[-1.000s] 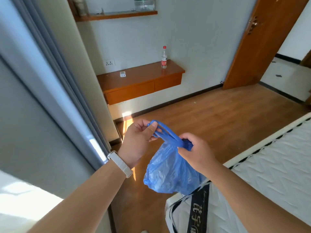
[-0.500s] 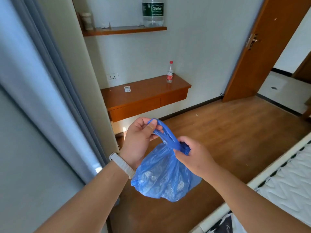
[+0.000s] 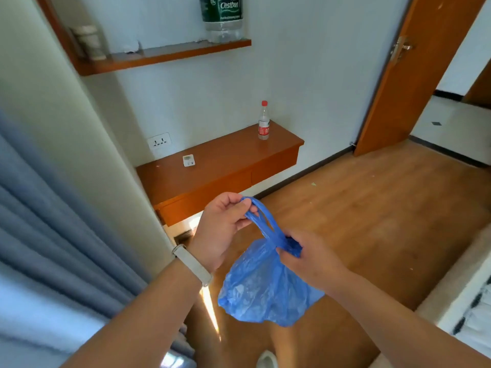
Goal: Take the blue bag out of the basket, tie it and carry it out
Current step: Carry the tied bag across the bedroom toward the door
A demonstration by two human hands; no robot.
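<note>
Room: view has swung up off the bed since a second ago; open brown wooden door [image 3: 414, 75] now at 2 o'clock, likely the way out.
Bag: thin blue plastic bag [image 3: 265, 288] hangs clear of the floor at 6 o'clock; no basket in view.
Left hand [image 3: 220, 229]: pinched on the stretched handle loops, as before.
Right hand [image 3: 308, 258]: closed on the gathered neck.
Meaning: knot looks unfinished; carrying out comes next.

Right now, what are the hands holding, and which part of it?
A blue bag. The left hand pinches its handle loops at the top; the right hand grips the bunched neck just below.
</note>
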